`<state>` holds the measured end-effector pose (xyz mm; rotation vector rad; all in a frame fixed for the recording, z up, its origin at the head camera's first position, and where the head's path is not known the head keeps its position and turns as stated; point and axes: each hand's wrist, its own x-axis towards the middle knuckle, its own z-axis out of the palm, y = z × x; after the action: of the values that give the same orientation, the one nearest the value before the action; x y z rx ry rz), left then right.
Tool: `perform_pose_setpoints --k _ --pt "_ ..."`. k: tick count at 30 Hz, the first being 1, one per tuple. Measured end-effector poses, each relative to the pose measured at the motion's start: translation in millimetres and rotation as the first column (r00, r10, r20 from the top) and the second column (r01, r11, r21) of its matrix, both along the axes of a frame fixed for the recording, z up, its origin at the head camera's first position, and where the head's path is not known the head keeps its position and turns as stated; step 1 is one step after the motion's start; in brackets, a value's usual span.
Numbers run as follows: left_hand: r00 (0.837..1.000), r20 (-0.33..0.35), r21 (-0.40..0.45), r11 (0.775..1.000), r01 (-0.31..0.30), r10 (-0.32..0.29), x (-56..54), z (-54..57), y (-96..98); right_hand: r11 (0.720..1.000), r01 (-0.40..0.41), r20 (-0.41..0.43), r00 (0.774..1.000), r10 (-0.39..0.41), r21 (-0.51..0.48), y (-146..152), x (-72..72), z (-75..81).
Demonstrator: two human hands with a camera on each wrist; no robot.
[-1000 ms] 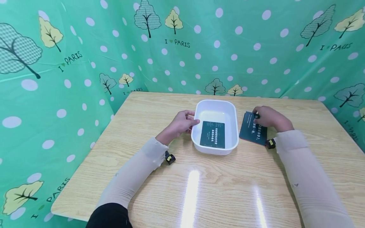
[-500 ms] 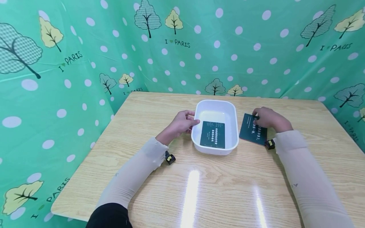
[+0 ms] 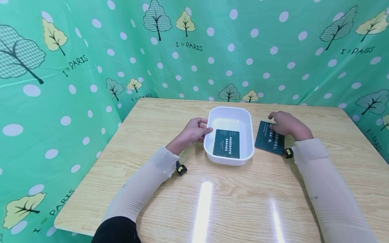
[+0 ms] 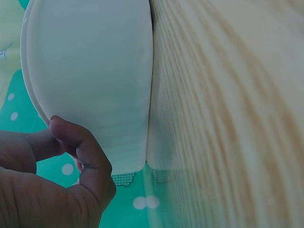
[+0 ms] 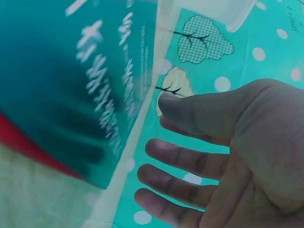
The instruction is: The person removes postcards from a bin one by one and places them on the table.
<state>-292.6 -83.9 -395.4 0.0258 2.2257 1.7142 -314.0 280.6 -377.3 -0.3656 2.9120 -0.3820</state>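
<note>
A white plastic tray (image 3: pixel 251 135) with rounded corners stands on the table, and my left hand (image 3: pixel 194 131) grips its left rim, thumb over the edge. In the left wrist view the left fingers (image 4: pixel 97 166) lie against the tray's outer wall (image 4: pixel 95 85). Inside the tray lies a dark green card (image 3: pixel 226 144) with white writing. To the right of the tray lie dark green cards (image 3: pixel 267 141) with white writing; a red edge shows beneath. My right hand (image 3: pixel 287 125) hovers at their far right corner, its fingers loosely bent and holding nothing in the right wrist view.
The wooden table (image 3: pixel 152 189) reaches back to a green dotted curtain (image 3: pixel 194 57) printed with trees. A small black device (image 3: pixel 181 168) is strapped at the left wrist, and another black device (image 3: pixel 288 153) at the right wrist.
The right fingers have come up off the cards' far corner and spread a little. The top card has settled nearly flush with what lies under it. The left hand and tray are unmoved.
</note>
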Motion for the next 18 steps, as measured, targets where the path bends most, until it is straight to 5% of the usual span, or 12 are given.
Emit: perform_pose_setpoints --k 18 --pt "1.000 0.004 0.003 1.000 -0.002 0.002 -0.3 0.2 0.2 0.997 -0.082 -0.182 0.980 0.082 0.008 -40 18.7 24.7"
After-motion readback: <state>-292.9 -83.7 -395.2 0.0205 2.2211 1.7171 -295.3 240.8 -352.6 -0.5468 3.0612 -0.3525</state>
